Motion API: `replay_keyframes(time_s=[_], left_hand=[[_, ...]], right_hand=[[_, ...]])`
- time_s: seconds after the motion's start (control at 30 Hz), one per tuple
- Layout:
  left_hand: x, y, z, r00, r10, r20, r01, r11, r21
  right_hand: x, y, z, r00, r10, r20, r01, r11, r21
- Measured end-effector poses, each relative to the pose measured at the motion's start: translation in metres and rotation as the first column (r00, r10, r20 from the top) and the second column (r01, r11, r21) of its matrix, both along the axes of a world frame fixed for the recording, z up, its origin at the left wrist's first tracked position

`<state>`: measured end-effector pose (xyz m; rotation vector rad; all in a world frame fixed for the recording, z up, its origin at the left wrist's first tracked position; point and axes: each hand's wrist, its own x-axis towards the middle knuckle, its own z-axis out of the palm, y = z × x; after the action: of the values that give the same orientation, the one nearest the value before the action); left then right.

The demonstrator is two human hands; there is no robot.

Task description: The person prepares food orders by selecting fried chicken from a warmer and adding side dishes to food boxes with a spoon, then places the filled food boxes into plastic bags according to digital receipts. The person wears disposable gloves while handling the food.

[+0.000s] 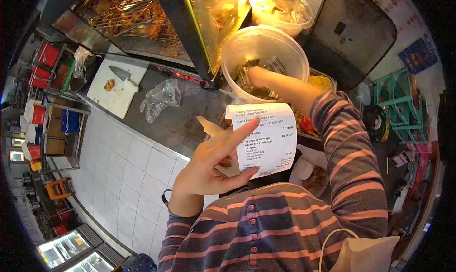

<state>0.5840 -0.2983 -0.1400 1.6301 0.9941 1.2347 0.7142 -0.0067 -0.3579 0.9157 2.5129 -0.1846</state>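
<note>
My left hand point(204, 165) grips a printed paper receipt point(268, 151), its index finger and thumb lying across the front. The lines of print face me. To the right, my right hand point(260, 78) reaches down into a round clear plastic tub point(293, 51). Small dark and silvery sachets point(274, 64) lie in the bottom around its fingers. Those fingertips are hidden, so whether they pinch a sachet cannot be made out. Partly covered by the receipt, brown paper point(209, 126) lies on the counter.
A white cutting board point(108, 90) carries a knife point(121, 73) and food scraps. Beside it is a crumpled clear bag point(161, 101). A lit glass cabinet point(166, 29) with food on racks stands behind. A second tub point(304, 18) sits at the back, near a dark panel point(351, 32).
</note>
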Motion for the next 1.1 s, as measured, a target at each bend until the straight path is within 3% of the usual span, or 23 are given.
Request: replay_keyframes(time_s=[0.03,0.07,0.13,0.2,0.27,0.33,0.37,0.4,0.47,0.53,0.6,0.67,0.73,0.8,0.87,0.93,1.03,1.07,1.1], left_hand=[[0.0,0.002,-0.001,1.0,-0.002,0.006,0.002,0.999,0.038],[0.001,0.003,0.001,1.0,-0.015,0.0,0.015,0.999,0.032],[0.002,0.005,0.004,0.999,-0.051,-0.015,0.051,0.999,0.014],[0.009,0.01,0.005,0.998,-0.067,0.007,0.067,0.997,0.031],[0.02,0.016,0.005,0.995,-0.095,0.01,0.095,0.995,0.036],[0.03,0.022,0.007,0.99,-0.138,-0.003,0.138,0.99,0.016],[0.038,0.025,0.007,0.986,-0.165,0.02,0.164,0.986,0.013],[0.045,0.028,0.007,0.981,-0.191,0.043,0.191,0.981,0.011],[0.061,0.03,0.001,0.96,-0.24,0.143,0.245,0.969,-0.015],[0.08,0.032,-0.002,0.947,-0.274,0.166,0.286,0.957,-0.053],[0.096,0.033,0.002,0.941,-0.289,0.177,0.308,0.948,-0.086],[0.111,0.036,0.0,0.928,-0.335,0.166,0.355,0.928,-0.113],[0.127,0.036,0.0,0.924,-0.356,0.139,0.376,0.911,-0.167],[0.144,0.033,0.001,0.925,-0.362,0.112,0.379,0.894,-0.24],[0.168,0.027,0.004,0.914,-0.399,0.071,0.404,0.892,-0.202],[0.186,0.021,0.005,0.91,-0.413,0.037,0.414,0.895,-0.168],[0.208,0.015,0.001,0.927,-0.375,0.025,0.371,0.9,-0.23],[0.216,0.014,0.0,0.933,-0.358,0.021,0.352,0.902,-0.25],[0.227,0.013,-0.001,0.934,-0.352,0.055,0.352,0.891,-0.286]], right_hand=[[-0.003,0.006,0.016,0.993,-0.096,-0.073,0.098,0.995,0.016],[0.001,0.008,0.037,0.927,-0.267,-0.264,0.281,0.959,0.019],[0.023,0.014,0.068,0.704,-0.512,-0.492,0.467,0.856,-0.222],[0.053,-0.044,0.152,0.617,-0.206,-0.759,0.3,0.954,-0.014],[0.095,-0.091,0.194,0.415,0.219,-0.883,0.215,0.919,0.329],[0.141,-0.153,0.209,0.267,-0.006,-0.964,0.369,0.924,0.097],[0.164,-0.19,0.212,0.238,-0.276,-0.931,0.406,0.899,-0.163],[0.189,-0.224,0.214,0.184,-0.523,-0.832,0.433,0.803,-0.409],[0.231,-0.279,0.193,0.023,-0.806,-0.591,0.319,0.566,-0.76],[0.248,-0.32,0.168,-0.104,-0.89,-0.444,0.377,0.378,-0.846],[0.262,-0.35,0.132,0.043,-0.875,-0.483,0.614,0.404,-0.678],[0.263,-0.37,0.078,0.327,-0.655,-0.682,0.61,0.697,-0.377],[0.247,-0.379,0.045,0.523,-0.753,-0.398,0.642,0.656,-0.397],[0.223,-0.38,0.007,0.681,-0.713,-0.169,0.668,0.699,-0.257],[0.221,-0.369,0.038,0.483,-0.837,-0.258,0.715,0.547,-0.436],[0.247,-0.369,0.054,0.488,-0.506,-0.711,0.461,0.841,-0.282],[0.339,-0.333,0.161,0.169,-0.705,-0.689,0.057,0.705,-0.707],[0.38,-0.323,0.156,0.026,-0.616,-0.787,0.075,0.787,-0.613],[0.416,-0.313,0.185,-0.095,-0.694,-0.714,0.247,0.678,-0.692]])
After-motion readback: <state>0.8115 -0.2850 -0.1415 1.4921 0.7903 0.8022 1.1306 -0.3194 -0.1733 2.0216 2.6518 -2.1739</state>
